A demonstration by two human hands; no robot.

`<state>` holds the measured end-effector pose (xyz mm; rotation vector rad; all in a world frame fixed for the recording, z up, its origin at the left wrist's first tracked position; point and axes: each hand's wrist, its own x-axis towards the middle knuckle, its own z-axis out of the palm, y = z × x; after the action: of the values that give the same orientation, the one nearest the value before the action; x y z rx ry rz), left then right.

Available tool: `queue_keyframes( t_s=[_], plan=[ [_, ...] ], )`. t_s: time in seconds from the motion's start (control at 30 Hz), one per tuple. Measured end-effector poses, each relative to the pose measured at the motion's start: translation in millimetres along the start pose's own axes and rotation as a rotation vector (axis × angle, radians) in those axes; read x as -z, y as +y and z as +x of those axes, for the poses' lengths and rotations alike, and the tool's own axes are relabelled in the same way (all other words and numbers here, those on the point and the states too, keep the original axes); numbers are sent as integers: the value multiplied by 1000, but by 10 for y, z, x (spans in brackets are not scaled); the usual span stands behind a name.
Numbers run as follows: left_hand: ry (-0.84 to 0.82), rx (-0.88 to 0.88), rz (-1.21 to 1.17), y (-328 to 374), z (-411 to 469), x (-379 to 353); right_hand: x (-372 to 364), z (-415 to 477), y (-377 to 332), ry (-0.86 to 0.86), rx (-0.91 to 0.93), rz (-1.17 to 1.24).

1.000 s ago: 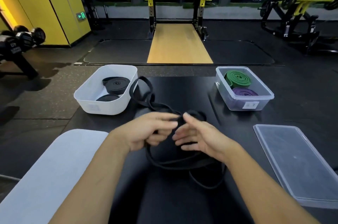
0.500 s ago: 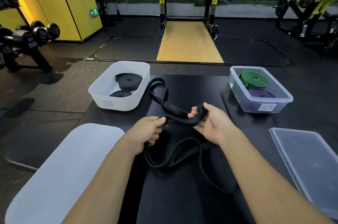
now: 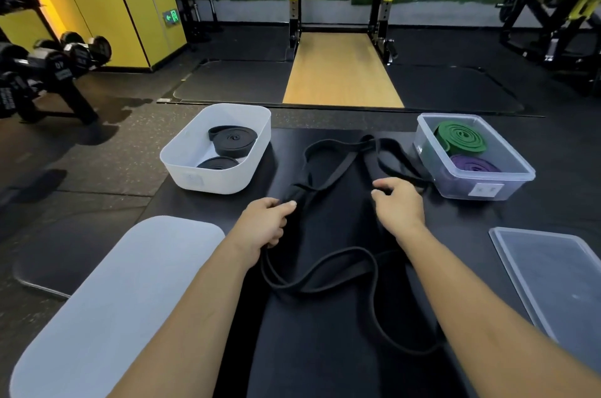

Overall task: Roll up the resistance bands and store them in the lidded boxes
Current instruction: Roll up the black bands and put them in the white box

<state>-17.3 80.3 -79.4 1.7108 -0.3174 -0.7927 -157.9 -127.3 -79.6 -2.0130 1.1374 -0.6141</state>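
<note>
Because the long black rubber resistance band [image 3: 299, 189] lies on an equally black matte tabletop [image 3: 325, 349], its strands are hard to follow. It sprawls in loose flat loops between the 2 boxes, and one loop runs toward the near edge and disappears under the right forearm. The left hand [image 3: 265, 225] has its fingers curled round a bunched stretch, thumb and forefinger pinching it. The right hand [image 3: 398, 205] curls its fingers over another strand, though the grip itself is hidden beneath the knuckles. At the far left, the white opaque plastic box [image 3: 227, 183] with rounded corners holds 2 tight black rolled bands [image 3: 232, 140], the nearer one half hidden by the wall. At the far right, the clear rectangular plastic box [image 3: 455, 189] holds a green coiled band [image 3: 460, 139] and a purple coiled band [image 3: 474, 165]; the label on the box is unreadable. Both lids are off and cut off by the frame – the frosted white lid [image 3: 113, 283] near left, the clear lid [image 3: 553, 274] near right.
</note>
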Motion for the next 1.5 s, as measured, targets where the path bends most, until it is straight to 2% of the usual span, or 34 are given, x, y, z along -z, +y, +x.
queue_keyframes(
  t_s=[0.17,0.27,0.33,0.43,0.53,0.57,0.6,0.67,0.73,0.8,0.9,0.97,1.03,1.17,1.2,1.27,1.3,1.37,1.4,1.43,1.5],
  plan=[
    [26,24,-64,32,-56,-31,35,-91,-43,38,-26,-1],
    [15,59,-122,85,-86,-46,45,-211,-75,-175,60,-140],
    [39,86,-178,104,-72,-46,52,-313,-139,-325,135,-120],
    [160,10,-259,66,-24,-19,96,-468,-290,-495,231,-163],
    [449,-184,-42,-24,31,34,197,-594,-393,-700,238,-346],
    [489,-209,22,-23,40,50,242,-633,-423,-760,218,-385],
    [467,-204,77,-15,53,63,281,-662,-447,-804,191,-407],
    [296,-129,181,54,14,80,340,-704,-494,-854,154,-423],
    [150,-70,236,121,-20,84,359,-720,-512,-861,157,-426],
    [108,-37,293,159,-38,89,338,-732,-502,-840,188,-405],
    [107,-3,474,176,-29,99,251,-700,-435,-741,242,-347],
    [182,-56,524,187,-47,113,198,-683,-393,-680,266,-321],
    [247,-121,501,193,-59,124,152,-673,-348,-627,253,-267],
    [212,-125,284,172,-10,133,77,-662,-270,-548,225,-187],
    [251,-129,308,176,1,140,63,-658,-257,-537,226,-180],
    [423,-207,523,178,33,151,42,-653,-236,-524,228,-171],
    [509,-273,614,187,27,144,33,-651,-221,-518,228,-171],
    [600,-459,625,281,-64,94,27,-645,-200,-507,222,-168],
    [556,-563,554,328,-125,67,23,-640,-196,-506,218,-163],
    [445,-612,466,373,-182,40,19,-637,-195,-505,214,-157],
    [150,-474,488,423,-242,5,6,-632,-195,-489,206,-150]
  ],
)
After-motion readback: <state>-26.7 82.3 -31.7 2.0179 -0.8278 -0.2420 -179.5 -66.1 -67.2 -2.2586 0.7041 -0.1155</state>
